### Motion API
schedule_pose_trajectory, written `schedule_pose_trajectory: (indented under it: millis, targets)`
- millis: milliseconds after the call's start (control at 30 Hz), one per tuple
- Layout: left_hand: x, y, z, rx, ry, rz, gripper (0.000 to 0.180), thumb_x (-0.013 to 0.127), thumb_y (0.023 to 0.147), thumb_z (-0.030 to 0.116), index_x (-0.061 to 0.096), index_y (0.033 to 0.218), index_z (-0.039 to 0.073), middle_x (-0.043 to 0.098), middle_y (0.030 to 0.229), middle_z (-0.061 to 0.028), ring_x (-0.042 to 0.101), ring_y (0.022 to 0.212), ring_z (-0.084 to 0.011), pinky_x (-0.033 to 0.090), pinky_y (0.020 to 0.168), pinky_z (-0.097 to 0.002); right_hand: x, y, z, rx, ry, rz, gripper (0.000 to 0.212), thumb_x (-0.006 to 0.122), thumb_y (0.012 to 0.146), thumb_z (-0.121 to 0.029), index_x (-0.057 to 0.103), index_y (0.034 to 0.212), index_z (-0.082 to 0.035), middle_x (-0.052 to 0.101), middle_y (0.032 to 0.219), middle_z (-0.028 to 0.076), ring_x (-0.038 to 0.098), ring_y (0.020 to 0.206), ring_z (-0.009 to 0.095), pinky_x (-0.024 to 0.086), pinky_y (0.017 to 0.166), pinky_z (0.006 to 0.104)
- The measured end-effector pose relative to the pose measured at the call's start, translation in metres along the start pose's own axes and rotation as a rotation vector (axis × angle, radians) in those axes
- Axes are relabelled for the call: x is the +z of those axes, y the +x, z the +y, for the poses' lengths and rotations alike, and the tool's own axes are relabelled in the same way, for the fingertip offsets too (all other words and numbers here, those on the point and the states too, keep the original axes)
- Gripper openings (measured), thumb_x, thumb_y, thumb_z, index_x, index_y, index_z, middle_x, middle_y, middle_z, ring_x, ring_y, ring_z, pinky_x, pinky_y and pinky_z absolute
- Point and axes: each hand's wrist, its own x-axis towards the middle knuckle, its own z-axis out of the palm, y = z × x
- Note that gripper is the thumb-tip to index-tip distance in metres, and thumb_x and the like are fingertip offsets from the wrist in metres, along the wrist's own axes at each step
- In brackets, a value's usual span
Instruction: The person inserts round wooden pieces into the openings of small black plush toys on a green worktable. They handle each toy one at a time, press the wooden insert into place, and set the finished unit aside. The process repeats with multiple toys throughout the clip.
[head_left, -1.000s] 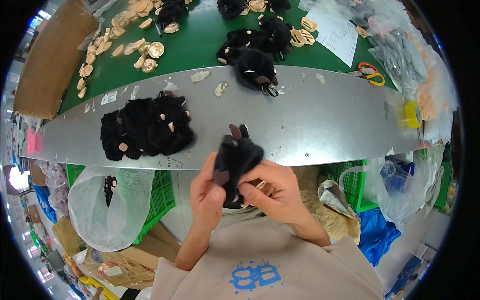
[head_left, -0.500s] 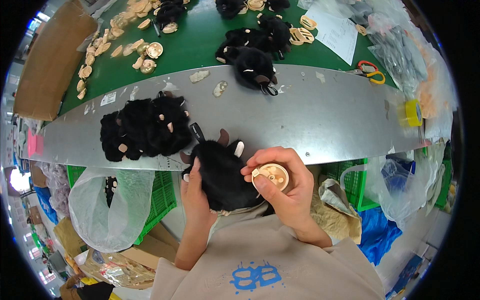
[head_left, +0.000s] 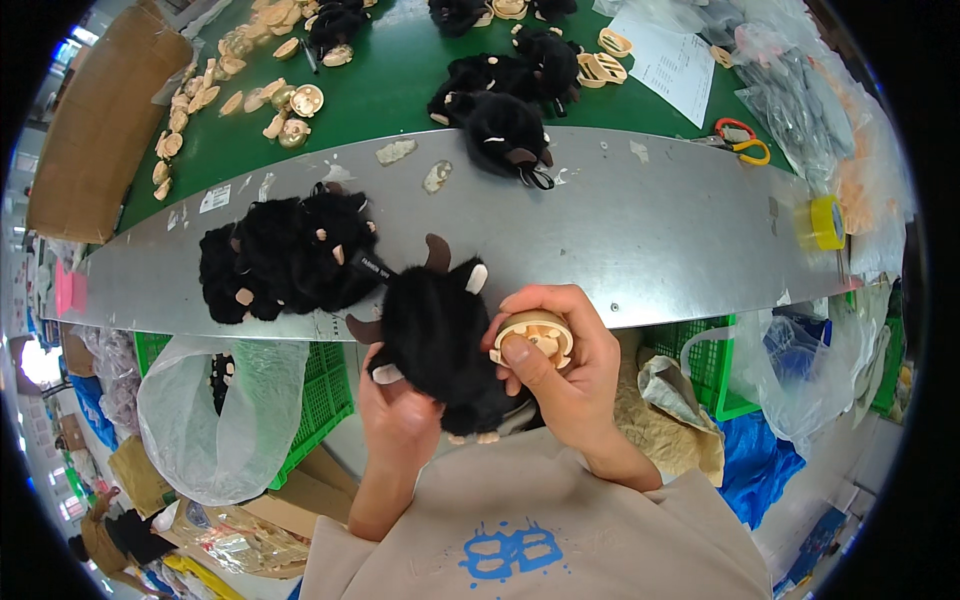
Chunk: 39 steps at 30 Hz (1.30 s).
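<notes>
My left hand [head_left: 398,425] is closed round the lower left side of a black plush toy [head_left: 432,335] with brown horns, pale-lined ears and a black loop tag. The toy is held upright just off the near edge of the metal table. My right hand [head_left: 585,375] grips a round cream plastic piece [head_left: 540,336] with moulded posts inside, thumb pressed into its hollow. Its fingertips are close to the toy's right side; whether they touch the fur I cannot tell. More black plush toys [head_left: 285,255] lie bunched to the left on the metal.
Another black plush [head_left: 505,135] lies across the metal top [head_left: 600,230] and green surface. Loose cream plastic parts [head_left: 292,132] are scattered far left. Scissors [head_left: 745,142] and yellow tape [head_left: 827,222] lie at right. Green crates [head_left: 320,400] stand below the table edge.
The plush has been tipped, with its horns and ears now higher and spread. My left hand has slid lower round it. The plastic piece has tilted in my right hand, showing its outer wall.
</notes>
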Motion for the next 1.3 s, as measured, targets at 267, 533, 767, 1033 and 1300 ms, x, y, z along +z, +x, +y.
schedule_pose_trajectory:
  millis: [267, 533, 767, 1033, 1300]
  targets:
    - [0.012, -0.001, -0.006, -0.023, 0.266, 0.302, 0.039, 0.075, 0.085, 0.008, 0.058, 0.119, 0.001, 0.064, 0.111, -0.0053, 0.061, 0.097, -0.0118, 0.05, 0.084, -0.025, 0.003, -0.007, 0.0, -0.156, -0.011, -0.056, 0.029, 0.066, 0.09, -0.003, 0.058, 0.118, -0.001, 0.065, 0.092, 0.004, 0.057, 0.075, 0.004, 0.045, 0.063, 0.0185]
    - [0.021, 0.002, 0.001, -0.012, 0.069, 0.081, 0.04, 0.072, 0.086, 0.01, 0.055, 0.121, -0.001, 0.065, 0.107, -0.0107, 0.065, 0.093, -0.0192, 0.054, 0.082, -0.0326, 0.0, -0.003, 0.007, -0.097, -0.115, -0.106, 0.023, 0.06, 0.095, -0.009, 0.05, 0.114, 0.0, 0.063, 0.088, 0.009, 0.06, 0.072, 0.008, 0.049, 0.061, 0.0204]
    - [0.01, -0.006, -0.001, -0.056, 0.029, 0.066, 0.045, 0.068, 0.089, 0.011, 0.049, 0.127, -0.002, 0.062, 0.118, -0.0156, 0.064, 0.103, -0.0243, 0.054, 0.089, -0.039, -0.002, 0.0, 0.006, -0.157, -0.122, -0.142, 0.024, 0.06, 0.095, -0.012, 0.05, 0.113, 0.002, 0.063, 0.088, 0.01, 0.059, 0.071, 0.009, 0.05, 0.062, 0.0216]
    - [0.008, -0.008, -0.001, -0.071, 0.013, 0.128, 0.044, 0.064, 0.093, 0.011, 0.046, 0.132, -0.001, 0.058, 0.127, -0.017, 0.063, 0.108, -0.0268, 0.054, 0.09, -0.0393, 0.001, 0.001, 0.004, -0.178, -0.141, -0.141, 0.02, 0.059, 0.094, -0.011, 0.054, 0.108, 0.003, 0.063, 0.088, 0.01, 0.058, 0.07, 0.009, 0.048, 0.063, 0.0216]
    - [0.021, -0.005, 0.0, -0.044, 0.111, 0.047, 0.052, 0.054, 0.098, 0.017, 0.037, 0.143, -0.001, 0.054, 0.136, -0.0146, 0.059, 0.118, -0.0262, 0.047, 0.1, -0.0372, 0.001, -0.002, 0.003, -0.329, -0.201, -0.116, 0.02, 0.066, 0.087, -0.005, 0.059, 0.104, 0.003, 0.062, 0.09, 0.012, 0.058, 0.069, 0.012, 0.045, 0.06, 0.0233]
